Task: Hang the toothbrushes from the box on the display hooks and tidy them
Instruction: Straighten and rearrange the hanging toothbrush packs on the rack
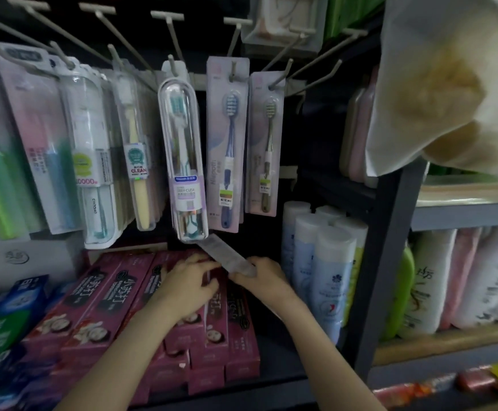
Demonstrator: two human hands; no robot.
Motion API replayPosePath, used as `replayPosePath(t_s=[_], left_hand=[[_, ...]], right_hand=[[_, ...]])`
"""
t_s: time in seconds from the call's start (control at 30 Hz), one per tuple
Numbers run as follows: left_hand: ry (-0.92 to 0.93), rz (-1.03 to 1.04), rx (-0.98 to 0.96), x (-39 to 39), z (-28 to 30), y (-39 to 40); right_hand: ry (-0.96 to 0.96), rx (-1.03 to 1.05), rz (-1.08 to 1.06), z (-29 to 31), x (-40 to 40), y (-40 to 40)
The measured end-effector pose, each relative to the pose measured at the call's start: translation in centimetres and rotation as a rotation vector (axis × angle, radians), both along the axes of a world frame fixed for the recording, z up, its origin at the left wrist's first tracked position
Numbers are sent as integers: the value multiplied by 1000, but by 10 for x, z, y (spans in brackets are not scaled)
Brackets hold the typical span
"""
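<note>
My right hand (261, 272) grips a pack (227, 256) edge-on; my left hand (190, 278) lies loosely curled on cartons (117, 295). Lifting could knock the hanging case (184, 161) — it's just above.

A dark lower shelf (274, 381) carries rows of pink toothpaste boxes (99, 307) lying flat, side by side and stacked, with blue and green toothpaste boxes (4, 318) to their left. At the right end of this shelf stand pale blue and white bottles (328, 280), packed close together. Beyond a grey upright post (381, 262), a wooden shelf (449, 342) holds white, pink and green bottles (461, 280).
</note>
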State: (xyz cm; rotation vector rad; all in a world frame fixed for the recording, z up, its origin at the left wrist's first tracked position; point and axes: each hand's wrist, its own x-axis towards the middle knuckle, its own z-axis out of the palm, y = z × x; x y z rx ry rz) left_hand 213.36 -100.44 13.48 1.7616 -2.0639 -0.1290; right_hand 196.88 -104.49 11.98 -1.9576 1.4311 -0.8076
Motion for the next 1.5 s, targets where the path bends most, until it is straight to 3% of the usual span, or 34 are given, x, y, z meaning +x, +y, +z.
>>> replayPosePath(t_s=[0.1, 0.2, 0.33, 0.43, 0.57, 0.63, 0.77, 0.9, 0.97, 1.07, 1.13, 1.33, 1.43, 1.5], left_hand=[[50, -39, -123, 1, 5, 14], [7, -125, -262, -2, 9, 39], [-256, -309, -504, -5, 24, 65], [-119, -267, -514, 4, 43, 85], [124, -213, -297, 24, 65, 103], [235, -238, -169, 27, 74, 105], [453, -330, 61, 23, 80, 111], [372, -285, 70, 22, 80, 109], [334, -200, 3, 27, 84, 104], [352, -97, -222, 31, 93, 99], [354, -38, -400, 30, 100, 93], [284, 38, -699, 11, 124, 79], [179, 35, -798, -2, 133, 73], [62, 30, -838, -10, 137, 64]], right_hand=[[-145, 55, -45, -6, -20, 37], [-117, 54, -56, 1, -39, 66], [-143, 168, 245, 38, -61, 110], [-443, 303, 365, 74, -83, 131], [-1012, 428, 489, 101, -86, 139], [-1120, 377, 514, 104, -73, 139], [-867, 56, 380, 107, -37, 131], [-851, -34, 220, 113, -12, 113], [-772, -84, 160, 119, -10, 103], [-314, -215, 25, 130, -17, 90], [-189, -222, -38, 133, -25, 86], [-397, -314, -87, 142, -36, 84], [-587, -292, -220, 149, -43, 81], [-594, -297, -247, 151, -44, 73]])
